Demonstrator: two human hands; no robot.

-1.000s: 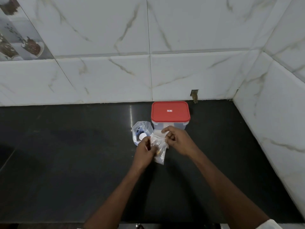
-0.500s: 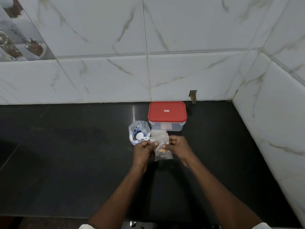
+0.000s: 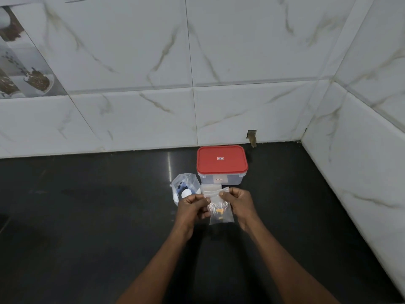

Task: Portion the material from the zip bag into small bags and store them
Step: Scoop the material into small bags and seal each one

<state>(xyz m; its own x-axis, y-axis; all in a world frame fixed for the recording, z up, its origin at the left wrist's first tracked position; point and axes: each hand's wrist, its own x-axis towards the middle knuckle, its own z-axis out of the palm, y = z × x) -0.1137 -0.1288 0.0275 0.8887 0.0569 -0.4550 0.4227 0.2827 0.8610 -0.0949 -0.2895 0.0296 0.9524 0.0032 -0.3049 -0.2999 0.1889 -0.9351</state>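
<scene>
Your left hand and right hand both pinch the small bag top; red-lidded container just beyond them, label unreadable.

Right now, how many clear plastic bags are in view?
2. A small bag, pinched at its top by the left hand and right hand; a larger bag on the counter, left of the red-lidded container. More may lie behind the hands.

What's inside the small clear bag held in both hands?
A few small orange pieces sit midway down the small bag. The left hand and right hand pinch its top corners, hiding those edges; count unclear.
</scene>
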